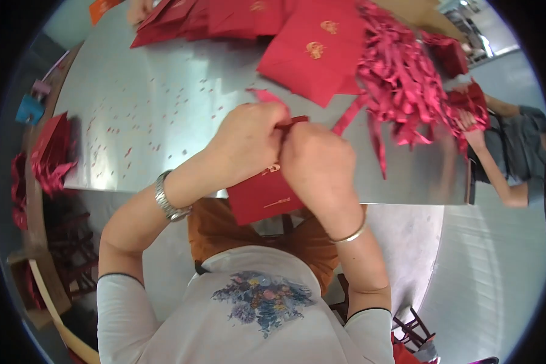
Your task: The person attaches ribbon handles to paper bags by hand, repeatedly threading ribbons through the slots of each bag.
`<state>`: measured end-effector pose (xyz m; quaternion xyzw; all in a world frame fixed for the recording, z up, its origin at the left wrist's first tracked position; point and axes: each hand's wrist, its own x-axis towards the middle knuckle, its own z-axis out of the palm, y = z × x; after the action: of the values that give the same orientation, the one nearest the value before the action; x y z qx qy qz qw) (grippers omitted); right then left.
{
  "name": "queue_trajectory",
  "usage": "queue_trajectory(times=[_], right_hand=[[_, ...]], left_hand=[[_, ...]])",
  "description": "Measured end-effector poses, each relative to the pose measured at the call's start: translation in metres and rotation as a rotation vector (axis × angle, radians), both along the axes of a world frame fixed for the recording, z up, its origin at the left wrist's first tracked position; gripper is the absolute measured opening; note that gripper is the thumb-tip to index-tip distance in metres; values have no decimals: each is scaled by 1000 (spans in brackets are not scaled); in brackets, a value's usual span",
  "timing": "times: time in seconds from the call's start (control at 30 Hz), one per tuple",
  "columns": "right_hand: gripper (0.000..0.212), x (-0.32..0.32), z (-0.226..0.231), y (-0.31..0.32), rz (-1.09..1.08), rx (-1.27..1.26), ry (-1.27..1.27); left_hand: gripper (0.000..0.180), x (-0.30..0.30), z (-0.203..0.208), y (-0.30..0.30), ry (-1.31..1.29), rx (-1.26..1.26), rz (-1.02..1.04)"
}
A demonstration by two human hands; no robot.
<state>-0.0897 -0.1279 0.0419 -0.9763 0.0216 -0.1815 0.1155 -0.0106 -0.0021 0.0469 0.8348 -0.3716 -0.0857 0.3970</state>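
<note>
Apparently, ribbon work at the top edge of a flat red packet (pixel 264 197) was in hand; a steady pinch on both sides was judged to be called for next. Left hand (pixel 246 136) and right hand (pixel 320 161) were curled closed on that edge, fingertips hidden. Packet hung tilted toward seven o'clock, gold print partly covered; pink ribbon end (pixel 268 97) protruded at eleven.
</note>
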Motion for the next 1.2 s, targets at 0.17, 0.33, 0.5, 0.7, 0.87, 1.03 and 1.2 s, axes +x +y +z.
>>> queue_trajectory(times=[0.17,0.33,0.5,0.7,0.87,1.03,1.2], right_hand=[[9,9,25,7,104,-78,123],[12,11,35,-2,62,-40,222],[19,13,24,-13,35,131,62],[24,13,10,-28,181,294,42],[24,5,5,-25,218,370,-121],[25,0,-5,-30,164,389,-103],[26,-7,-4,-25,182,427,-66]], left_hand=[[16,-2,10,7,-33,-57,-3],[17,5,9,6,145,-106,2],[19,6,5,4,161,-228,-17],[15,8,10,10,429,-343,-46],[14,28,6,14,688,-337,-80],[15,35,27,1,632,-121,-202],[17,40,44,2,755,164,-260]])
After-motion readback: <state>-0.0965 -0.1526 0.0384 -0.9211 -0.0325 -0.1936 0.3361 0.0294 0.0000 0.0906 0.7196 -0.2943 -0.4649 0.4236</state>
